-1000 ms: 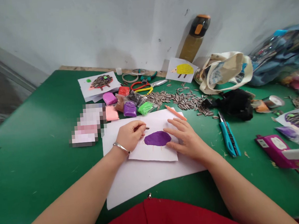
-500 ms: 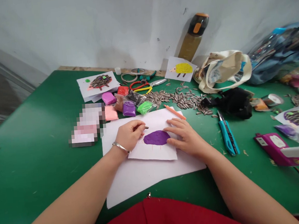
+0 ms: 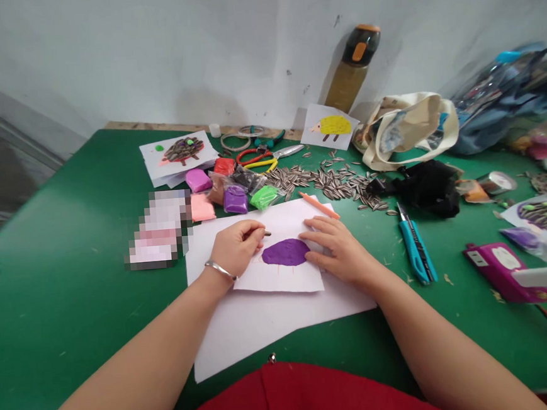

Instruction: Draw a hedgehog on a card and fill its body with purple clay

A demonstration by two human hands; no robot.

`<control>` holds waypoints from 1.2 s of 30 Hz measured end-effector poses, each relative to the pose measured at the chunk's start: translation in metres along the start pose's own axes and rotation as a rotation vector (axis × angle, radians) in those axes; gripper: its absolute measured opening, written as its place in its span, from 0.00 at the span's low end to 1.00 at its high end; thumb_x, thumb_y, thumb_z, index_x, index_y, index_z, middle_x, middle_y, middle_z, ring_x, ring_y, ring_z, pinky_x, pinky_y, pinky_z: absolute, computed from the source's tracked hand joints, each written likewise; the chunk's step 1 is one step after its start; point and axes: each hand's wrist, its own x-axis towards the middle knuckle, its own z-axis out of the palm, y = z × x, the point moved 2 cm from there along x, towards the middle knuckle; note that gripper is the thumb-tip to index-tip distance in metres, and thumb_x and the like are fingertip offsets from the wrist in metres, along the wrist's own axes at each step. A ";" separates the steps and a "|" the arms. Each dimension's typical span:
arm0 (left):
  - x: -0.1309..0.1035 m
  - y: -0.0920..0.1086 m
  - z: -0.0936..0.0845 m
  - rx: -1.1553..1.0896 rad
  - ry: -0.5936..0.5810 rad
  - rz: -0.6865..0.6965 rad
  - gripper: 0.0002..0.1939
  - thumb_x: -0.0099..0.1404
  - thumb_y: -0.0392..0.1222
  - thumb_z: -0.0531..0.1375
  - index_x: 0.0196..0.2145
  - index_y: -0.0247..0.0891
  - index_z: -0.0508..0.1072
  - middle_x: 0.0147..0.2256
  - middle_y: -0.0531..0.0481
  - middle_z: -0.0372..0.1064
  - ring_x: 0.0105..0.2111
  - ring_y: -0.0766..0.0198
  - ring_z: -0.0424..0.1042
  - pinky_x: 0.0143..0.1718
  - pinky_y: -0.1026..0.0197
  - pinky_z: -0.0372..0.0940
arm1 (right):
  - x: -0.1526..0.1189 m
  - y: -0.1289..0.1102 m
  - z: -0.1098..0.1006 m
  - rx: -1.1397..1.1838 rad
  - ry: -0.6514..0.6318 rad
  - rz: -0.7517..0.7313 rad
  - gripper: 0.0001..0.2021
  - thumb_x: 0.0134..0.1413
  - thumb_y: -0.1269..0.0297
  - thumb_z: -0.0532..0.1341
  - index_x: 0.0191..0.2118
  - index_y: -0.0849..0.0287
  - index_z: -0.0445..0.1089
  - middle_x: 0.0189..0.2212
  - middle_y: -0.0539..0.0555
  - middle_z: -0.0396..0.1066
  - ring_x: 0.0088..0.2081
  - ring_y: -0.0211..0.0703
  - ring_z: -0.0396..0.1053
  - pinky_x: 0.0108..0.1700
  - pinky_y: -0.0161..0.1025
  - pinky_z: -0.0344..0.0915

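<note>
Two hands at work: both rest on a small white card (image 3: 279, 275) lying on a larger white sheet (image 3: 263, 319), near the front edge of the green table (image 3: 69, 259).
Left hand (image 3: 234, 249): fingers pinched closed on one dark sunflower seed (image 3: 267, 233), whose tip pokes out toward the clay; a bracelet sits on the wrist.
Right hand (image 3: 341, 250): open and flat, fingers spread on the card's right side, fingertips touching or just beside the clay; it holds nothing.
Purple clay patch (image 3: 285, 252): flat oval pressed onto the card, between the two hands; no seeds are in it yet.
Technique, judged: the seed wants to go in point first at a shallow slant near the patch's left edge, with light pressure so the clay does not lift; the flat hand looks well placed to stop the card sliding.
Seed supply: loose pile of seeds (image 3: 329, 185) toward the table's back edge, well apart from the card.
Clay stock: packets of clay (image 3: 235, 195) in pink, purple, green and red, just behind the sheet.
Tools: orange stick (image 3: 319, 205) at the sheet's back right corner; blue utility knife (image 3: 416, 250) to the right; scissors (image 3: 270, 158) behind the packets.
Samples: seed-covered picture (image 3: 179, 152) at back left, yellow one (image 3: 329, 128) propped against the wall.
Room: plain whitish wall (image 3: 148, 50); a bottle (image 3: 352, 66) leans on it; cloth bag (image 3: 409, 128) at back right.
</note>
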 end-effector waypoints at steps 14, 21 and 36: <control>0.000 0.002 -0.001 0.021 0.008 0.019 0.11 0.60 0.48 0.58 0.32 0.40 0.76 0.28 0.52 0.76 0.23 0.66 0.73 0.28 0.65 0.69 | 0.000 0.001 0.001 0.021 0.002 -0.001 0.17 0.57 0.59 0.61 0.51 0.55 0.73 0.57 0.60 0.67 0.58 0.57 0.62 0.59 0.58 0.58; -0.001 0.003 -0.002 0.010 0.006 0.017 0.11 0.60 0.47 0.58 0.32 0.40 0.76 0.26 0.52 0.76 0.23 0.65 0.73 0.28 0.65 0.69 | 0.002 -0.004 -0.001 0.009 0.020 0.018 0.17 0.55 0.57 0.62 0.50 0.55 0.74 0.56 0.60 0.67 0.58 0.56 0.63 0.59 0.57 0.59; -0.001 0.004 -0.001 -0.031 -0.004 -0.009 0.09 0.59 0.44 0.58 0.30 0.38 0.76 0.23 0.53 0.73 0.22 0.66 0.72 0.26 0.66 0.68 | 0.003 -0.011 0.005 -0.049 0.009 0.054 0.19 0.55 0.53 0.62 0.51 0.53 0.73 0.57 0.59 0.67 0.58 0.56 0.61 0.59 0.58 0.57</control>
